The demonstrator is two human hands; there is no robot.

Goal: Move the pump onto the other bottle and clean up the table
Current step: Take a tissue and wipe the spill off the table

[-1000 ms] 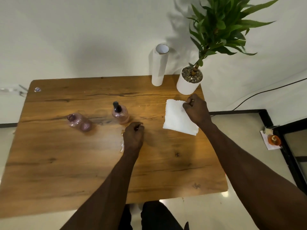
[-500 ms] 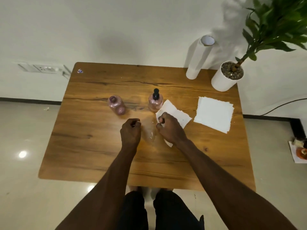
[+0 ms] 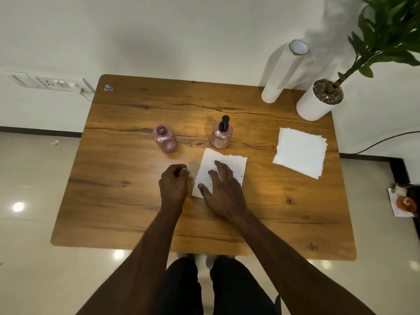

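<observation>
Wooden bench (image 3: pixel 113 201) against white wall, glossy tile floor. Right hand (image 3: pixel 223 192): grip spread wide, fingers flat on a speckled white paper sheet (image 3: pixel 236 165), holding nothing. Left hand (image 3: pixel 173 185): grip curled closed just left of sheet; contents cannot be told. Beyond the right grip: pink bottle with black pump (image 3: pixel 222 133); beyond the left, open pink bottle (image 3: pixel 165 139). Far right: stacked white paper sheets (image 3: pixel 300 152), white roll (image 3: pixel 281 73), potted plant (image 3: pixel 318 101).

Home room: wooden table (image 3: pixel 227 105), potted plant (image 3: pixel 322 98).
</observation>
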